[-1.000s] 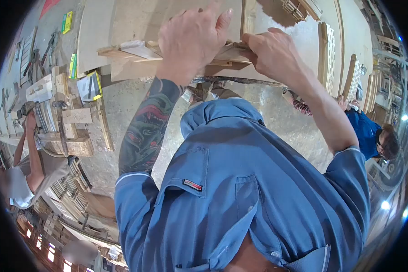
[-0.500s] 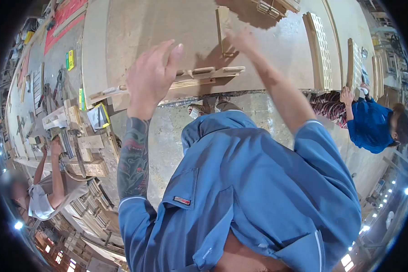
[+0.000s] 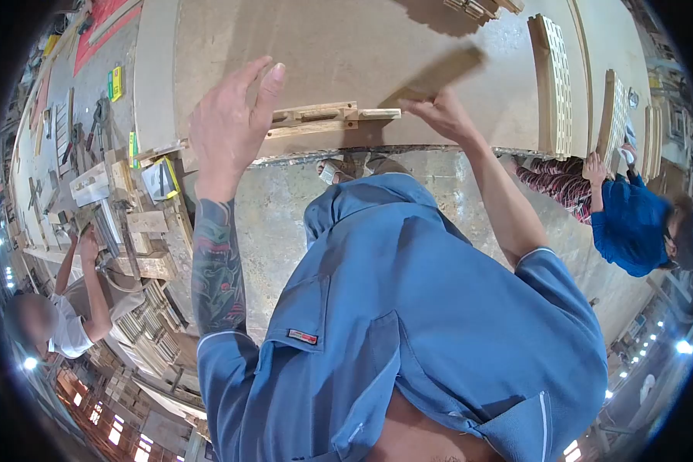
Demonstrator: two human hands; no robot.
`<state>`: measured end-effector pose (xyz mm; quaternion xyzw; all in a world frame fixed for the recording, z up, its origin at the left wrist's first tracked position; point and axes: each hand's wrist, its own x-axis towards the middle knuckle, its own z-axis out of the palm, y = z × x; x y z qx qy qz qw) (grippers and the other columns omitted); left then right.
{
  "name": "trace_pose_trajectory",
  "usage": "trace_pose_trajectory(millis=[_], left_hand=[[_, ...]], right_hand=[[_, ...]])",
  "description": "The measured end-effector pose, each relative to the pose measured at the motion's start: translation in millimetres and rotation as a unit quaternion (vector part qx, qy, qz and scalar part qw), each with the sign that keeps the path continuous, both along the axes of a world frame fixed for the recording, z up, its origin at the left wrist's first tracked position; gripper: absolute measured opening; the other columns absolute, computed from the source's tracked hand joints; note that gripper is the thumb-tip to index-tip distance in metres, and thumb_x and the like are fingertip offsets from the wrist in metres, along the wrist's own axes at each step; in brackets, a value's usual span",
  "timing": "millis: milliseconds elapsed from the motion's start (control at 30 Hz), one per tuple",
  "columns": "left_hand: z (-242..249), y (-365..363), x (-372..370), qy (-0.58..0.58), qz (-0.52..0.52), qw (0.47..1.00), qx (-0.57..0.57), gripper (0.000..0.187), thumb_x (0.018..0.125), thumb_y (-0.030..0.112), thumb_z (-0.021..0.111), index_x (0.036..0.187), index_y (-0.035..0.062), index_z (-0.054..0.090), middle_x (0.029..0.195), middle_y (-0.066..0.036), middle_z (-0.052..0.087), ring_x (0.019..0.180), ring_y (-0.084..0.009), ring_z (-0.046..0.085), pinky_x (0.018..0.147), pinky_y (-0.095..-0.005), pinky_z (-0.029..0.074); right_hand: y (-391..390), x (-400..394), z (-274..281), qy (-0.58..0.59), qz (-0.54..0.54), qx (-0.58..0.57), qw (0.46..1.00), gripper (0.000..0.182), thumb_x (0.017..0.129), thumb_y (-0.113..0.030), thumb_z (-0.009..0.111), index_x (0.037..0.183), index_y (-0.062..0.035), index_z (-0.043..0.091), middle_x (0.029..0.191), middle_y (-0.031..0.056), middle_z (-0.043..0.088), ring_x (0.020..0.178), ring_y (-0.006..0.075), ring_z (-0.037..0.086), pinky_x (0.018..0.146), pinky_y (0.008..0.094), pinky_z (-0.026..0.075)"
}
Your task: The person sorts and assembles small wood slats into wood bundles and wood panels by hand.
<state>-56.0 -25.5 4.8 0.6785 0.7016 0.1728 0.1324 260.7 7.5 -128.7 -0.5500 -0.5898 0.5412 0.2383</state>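
Observation:
My left hand (image 3: 231, 127) is raised over the near side of the bench with its fingers stretched out, holding nothing. Below and to its right, slotted wooden strips (image 3: 312, 115) lie along the bench edge. My right hand (image 3: 445, 115) is by the right end of these strips, its fingers pointing left. Right behind it, a motion-smeared wooden block (image 3: 450, 73) slants up to the right. The frames do not show whether my right hand grips the block or only touches it.
Slotted wooden slats (image 3: 550, 85) stand stacked on the bench (image 3: 285, 46) at right, with more wood pieces (image 3: 477, 9) at the top. A co-worker in blue (image 3: 631, 223) handles slats at far right. Another person (image 3: 73, 323) works at left beside clamps and timber (image 3: 146, 223).
The wooden block has shifted right and tipped from upright to slanted. My right hand has come down and right, toward the strips. My left hand has drifted slightly left.

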Motion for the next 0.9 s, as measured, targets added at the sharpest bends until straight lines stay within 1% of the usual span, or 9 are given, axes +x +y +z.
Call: trace_pose_trajectory(millis=[200,267,500,600,667,700,733,800,900], left_hand=[[3,0,1,0.0,0.006,1.0,-0.012,0.048,0.099,0.052,0.051,0.119,0.0135,0.071,0.113,-0.012,0.071,0.093,-0.0275,0.07,0.081,-0.0364,0.052],[2,0,0,-0.008,-0.003,1.0,-0.007,0.047,0.099,0.05,0.051,0.12,0.0124,0.071,0.112,-0.013,0.072,0.094,-0.0278,0.07,0.083,-0.0363,0.052],[6,3,3,-0.016,0.014,1.0,-0.011,0.045,0.098,0.047,0.055,0.114,0.0089,0.071,0.106,-0.016,0.072,0.092,-0.0332,0.069,0.08,-0.0393,0.053],[8,4,1,-0.016,-0.002,0.999,0.027,0.045,0.099,0.045,0.055,0.113,0.0058,0.071,0.106,-0.017,0.071,0.097,-0.0336,0.068,0.086,-0.0389,0.052],[9,-8,-4,-0.033,0.039,0.984,0.171,0.041,0.101,0.035,0.053,0.125,0.0031,0.065,0.123,-0.017,0.066,0.114,-0.0287,0.062,0.099,-0.0371,0.046],[8,-18,-9,-0.038,0.135,0.966,0.215,0.046,0.101,0.036,0.052,0.133,0.0029,0.058,0.131,-0.019,0.059,0.121,-0.0297,0.057,0.103,-0.0392,0.043],[9,-32,-13,-0.042,0.227,0.939,0.255,0.053,0.102,0.038,0.05,0.141,0.0028,0.05,0.139,-0.021,0.053,0.128,-0.0308,0.052,0.107,-0.0414,0.04],[16,-65,-2,-0.189,0.391,0.85,0.298,0.071,0.1,0.05,0.048,0.152,0.0045,0.03,0.148,-0.023,0.042,0.133,-0.0348,0.045,0.111,-0.0491,0.037],[14,-131,-13,-0.609,0.474,0.627,0.108,0.089,0.094,0.069,0.044,0.155,0.0091,0.021,0.153,-0.022,0.034,0.136,-0.0396,0.04,0.11,-0.0605,0.033]], right_hand=[[1,2,-5,-0.026,0.129,0.079,0.988,0.023,0.088,-0.012,0.073,0.109,-0.0039,0.072,0.106,0.011,0.074,0.095,0.0221,0.069,0.083,0.0359,0.055],[0,4,0,-0.083,0.169,0.186,0.964,0.021,0.084,-0.008,0.072,0.105,-0.0039,0.072,0.1,0.0134,0.073,0.09,0.0279,0.07,0.081,0.0382,0.056],[-15,-3,-25,-0.178,0.23,0.22,0.931,0.025,0.08,-0.013,0.069,0.105,-0.0138,0.066,0.087,0.012,0.068,0.085,0.032,0.066,0.076,0.0443,0.052],[-21,0,-37,-0.165,0.201,0.246,0.934,0.028,0.079,-0.012,0.069,0.107,-0.0143,0.066,0.092,0.011,0.066,0.091,0.0328,0.064,0.081,0.0442,0.051],[-21,-3,-60,-0.161,0.175,0.283,0.929,0.027,0.079,-0.011,0.069,0.106,-0.014,0.066,0.093,0.0107,0.066,0.091,0.0333,0.064,0.08,0.0446,0.052],[-22,-4,-70,-0.161,0.139,0.308,0.927,0.026,0.08,-0.011,0.069,0.106,-0.0137,0.066,0.094,0.0104,0.065,0.092,0.0338,0.064,0.079,0.0451,0.052],[-17,1,-71,-0.182,0.224,0.181,0.94,0.034,0.08,-0.02,0.069,0.113,-0.0115,0.065,0.11,0.0117,0.066,0.101,0.0331,0.065,0.084,0.0408,0.053],[-15,-1,-54,-0.161,0.219,0.216,0.938,0.031,0.08,-0.012,0.068,0.111,-0.0118,0.066,0.106,0.01,0.066,0.098,0.0321,0.065,0.081,0.0417,0.054],[-7,-15,-32,-0.137,0.19,0.279,0.931,0.033,0.08,-0.002,0.066,0.111,-0.0121,0.066,0.105,0.0075,0.066,0.094,0.0304,0.065,0.079,0.0411,0.055]])
